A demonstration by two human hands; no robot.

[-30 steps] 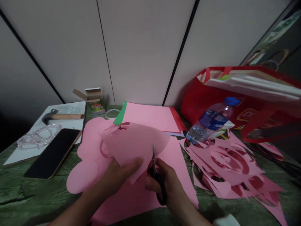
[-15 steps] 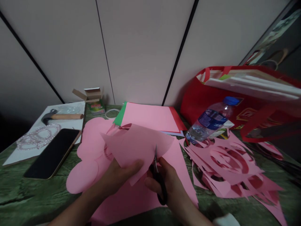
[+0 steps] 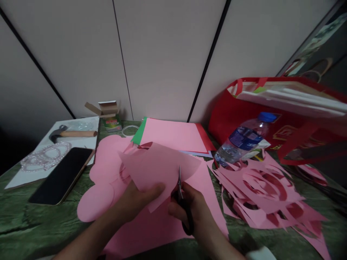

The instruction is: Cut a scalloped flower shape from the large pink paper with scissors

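My left hand (image 3: 141, 198) grips a sheet of pink paper (image 3: 157, 168) by its lower edge, thumb on top and the other fingers hidden beneath. In my right hand (image 3: 193, 204) is a pair of scissors (image 3: 185, 209) with black handles, its blades pointing away from me at the right part of that sheet. Under both hands lies a larger pink sheet (image 3: 151, 234). Left of it, several rounded pink cut-outs (image 3: 95, 202) overlap on the table.
Pink paper scraps (image 3: 267, 191) pile up at the right, beside a leaning water bottle (image 3: 242, 141) and a red bag (image 3: 226, 112). At the left are a phone (image 3: 61, 177), beads (image 3: 45, 157), a hammer (image 3: 77, 133) and a small box (image 3: 112, 122). Coloured paper (image 3: 172, 133) lies at the back.
The view has shifted very slightly. Both hands, the scissors and the pink paper stay almost where they were.
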